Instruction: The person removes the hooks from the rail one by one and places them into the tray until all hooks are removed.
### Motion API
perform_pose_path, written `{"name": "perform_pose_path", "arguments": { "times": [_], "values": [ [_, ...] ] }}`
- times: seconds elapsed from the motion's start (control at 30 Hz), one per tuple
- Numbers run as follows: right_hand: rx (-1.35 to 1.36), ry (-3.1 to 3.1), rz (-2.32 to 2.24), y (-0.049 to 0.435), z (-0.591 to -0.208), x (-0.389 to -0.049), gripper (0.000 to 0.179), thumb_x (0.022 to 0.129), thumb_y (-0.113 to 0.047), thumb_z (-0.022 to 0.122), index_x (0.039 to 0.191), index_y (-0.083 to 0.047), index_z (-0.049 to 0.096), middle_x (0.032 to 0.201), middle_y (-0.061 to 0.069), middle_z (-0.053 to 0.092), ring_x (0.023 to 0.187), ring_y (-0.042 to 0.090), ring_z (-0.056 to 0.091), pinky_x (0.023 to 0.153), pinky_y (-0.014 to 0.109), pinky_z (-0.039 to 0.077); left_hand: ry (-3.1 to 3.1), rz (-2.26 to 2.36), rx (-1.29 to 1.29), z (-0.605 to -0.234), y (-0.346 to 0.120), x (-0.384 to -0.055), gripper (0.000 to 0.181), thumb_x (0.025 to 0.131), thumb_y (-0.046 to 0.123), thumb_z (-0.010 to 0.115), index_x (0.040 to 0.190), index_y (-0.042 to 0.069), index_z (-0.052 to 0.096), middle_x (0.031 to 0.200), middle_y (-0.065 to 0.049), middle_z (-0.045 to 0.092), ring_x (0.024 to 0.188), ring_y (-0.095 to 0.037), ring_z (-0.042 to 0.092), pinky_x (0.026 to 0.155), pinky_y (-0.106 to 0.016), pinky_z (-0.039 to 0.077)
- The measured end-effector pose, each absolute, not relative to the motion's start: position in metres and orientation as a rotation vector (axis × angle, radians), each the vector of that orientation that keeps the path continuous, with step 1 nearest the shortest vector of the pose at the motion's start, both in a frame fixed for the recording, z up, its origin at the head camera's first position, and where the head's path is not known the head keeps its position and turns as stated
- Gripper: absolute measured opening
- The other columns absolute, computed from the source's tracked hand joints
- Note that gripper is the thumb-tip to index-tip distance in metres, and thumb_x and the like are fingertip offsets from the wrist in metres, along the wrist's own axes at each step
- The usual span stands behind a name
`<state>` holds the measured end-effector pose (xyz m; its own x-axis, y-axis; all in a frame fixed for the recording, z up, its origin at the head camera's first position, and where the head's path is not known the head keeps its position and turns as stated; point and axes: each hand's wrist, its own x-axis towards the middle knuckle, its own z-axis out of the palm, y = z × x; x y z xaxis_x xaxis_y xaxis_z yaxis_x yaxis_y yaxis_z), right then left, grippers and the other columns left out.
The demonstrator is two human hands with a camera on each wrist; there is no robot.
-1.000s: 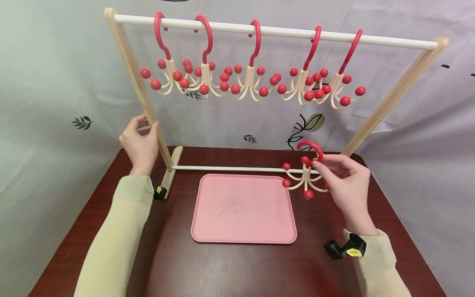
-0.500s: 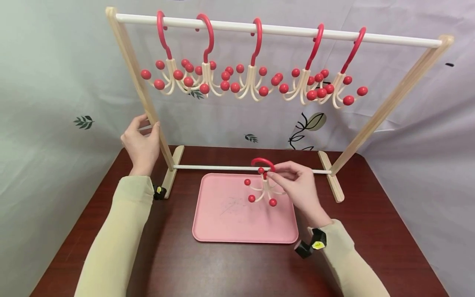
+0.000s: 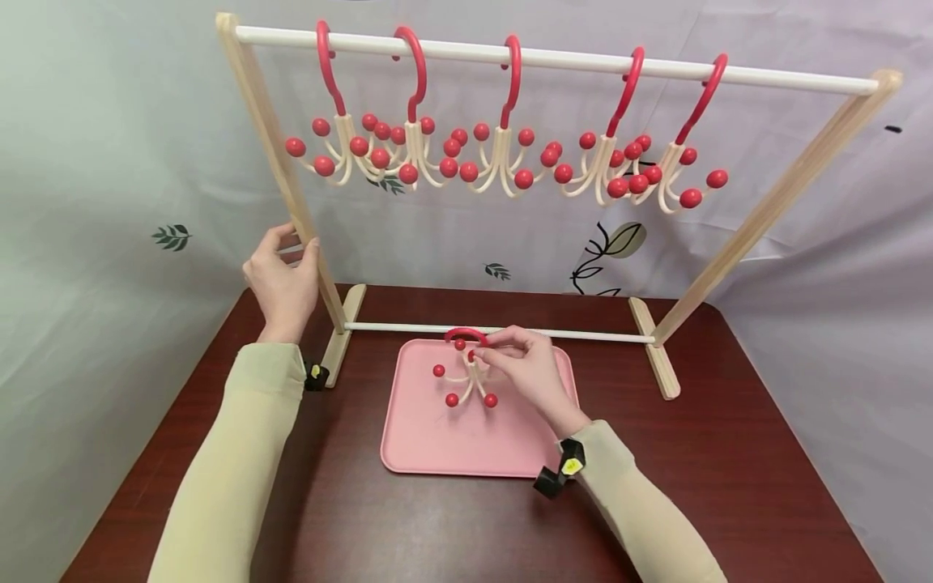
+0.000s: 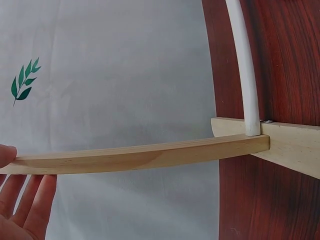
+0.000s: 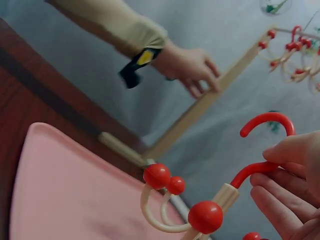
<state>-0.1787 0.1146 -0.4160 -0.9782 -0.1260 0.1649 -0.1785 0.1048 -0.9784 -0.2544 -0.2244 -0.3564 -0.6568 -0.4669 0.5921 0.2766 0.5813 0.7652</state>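
Observation:
My left hand point(image 3: 283, 283) grips the rack's left wooden upright point(image 3: 273, 146), a little above the table. In the left wrist view, the thumb lies on one side of that bar and the fingers on the other. My right hand point(image 3: 530, 368) pinches a multi-hook hanger point(image 3: 473, 376) by the neck of its red hook. This hanger has a cream stem with curved prongs ending in red balls, and it is held upright over the pink tray point(image 3: 430, 457). In the right wrist view, thumb and fingers close around the red neck point(image 5: 250, 171), and some prongs leave the frame.
Several matching hangers point(image 3: 503, 158) hang along the white top rail point(image 3: 576, 59). A white lower rail point(image 3: 397, 328) runs behind the tray between the wooden feet point(image 3: 656, 356). The dark red table point(image 3: 408, 526) backs onto a pale patterned cloth point(image 3: 452, 235).
My right hand has carried the hanger leftward, from beside the right upright to over the middle of the tray. My left hand keeps its hold on the left upright.

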Motion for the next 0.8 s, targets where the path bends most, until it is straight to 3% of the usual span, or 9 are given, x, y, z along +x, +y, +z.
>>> {"name": "perform_pose_path", "arguments": {
  "times": [0.23, 0.47, 0.67, 0.8],
  "values": [
    [0.299, -2.244, 2.275, 0.086, -0.434, -0.184, 0.021, 0.087, 0.001, 0.079, 0.105, 0.008, 0.072, 0.097, 0.021, 0.075, 0.09, 0.037, 0.074, 0.084, 0.058, 0.057, -1.989, -1.142, 0.147, -0.356, -0.225, -0.254, 0.027, 0.096, 0.022, 0.073, 0.121, 0.01, 0.074, 0.107, -0.008, 0.074, 0.093, -0.023, 0.074, 0.081, -0.026, 0.06],
    [0.277, -2.234, 2.225, 0.065, -0.438, -0.193, 0.016, 0.087, 0.0, 0.079, 0.101, 0.004, 0.074, 0.094, 0.014, 0.076, 0.088, 0.039, 0.073, 0.077, 0.057, 0.06, -1.998, -1.161, 0.153, -0.353, -0.224, -0.251, 0.028, 0.095, 0.023, 0.074, 0.121, 0.012, 0.074, 0.108, -0.006, 0.074, 0.094, -0.022, 0.074, 0.081, -0.027, 0.06],
    [0.244, -2.163, 2.271, 0.054, -0.44, -0.199, 0.015, 0.087, 0.003, 0.078, 0.101, 0.004, 0.073, 0.095, 0.014, 0.076, 0.081, 0.023, 0.075, 0.082, 0.063, 0.056, -1.999, -1.155, 0.151, -0.353, -0.224, -0.251, 0.028, 0.096, 0.022, 0.074, 0.121, 0.011, 0.074, 0.108, -0.006, 0.074, 0.094, -0.021, 0.074, 0.081, -0.028, 0.06],
    [0.214, -2.146, 2.298, 0.051, -0.443, -0.2, 0.016, 0.087, 0.003, 0.079, 0.102, 0.006, 0.073, 0.094, 0.014, 0.076, 0.081, 0.02, 0.075, 0.084, 0.062, 0.055, -1.997, -1.157, 0.152, -0.354, -0.225, -0.252, 0.027, 0.096, 0.022, 0.073, 0.121, 0.011, 0.074, 0.107, -0.007, 0.074, 0.093, -0.021, 0.074, 0.081, -0.028, 0.06]
  ]
}}
